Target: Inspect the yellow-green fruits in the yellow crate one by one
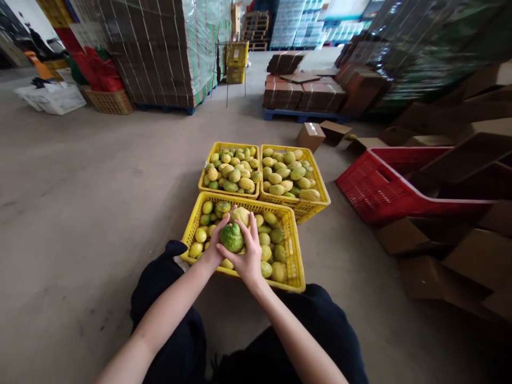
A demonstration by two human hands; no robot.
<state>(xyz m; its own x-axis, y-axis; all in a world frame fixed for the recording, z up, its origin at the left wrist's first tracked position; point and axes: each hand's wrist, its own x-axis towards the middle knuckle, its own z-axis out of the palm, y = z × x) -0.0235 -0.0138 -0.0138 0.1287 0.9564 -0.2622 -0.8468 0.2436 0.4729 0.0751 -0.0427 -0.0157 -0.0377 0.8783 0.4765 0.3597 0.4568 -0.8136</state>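
My left hand [216,240] and my right hand [250,250] are cupped together above the near yellow crate [296,256]. Between them they hold a round green fruit [231,238] and, just beyond it, a pale yellow fruit [240,215]. Yellow and green fruits fill much of the crate on both sides of my hands. Behind it stand two more yellow crates, a left one [229,193] and a right one [322,194], both heaped with similar fruits. My palms hide the middle of the near crate.
At the right lie a red crate [372,186] and many open cardboard boxes [412,234]. A small closed box [310,136] sits behind the yellow crates. Farther back are a blue pallet [300,116] of flattened cartons, a tall wrapped stack [148,53] and a wicker basket [110,101].
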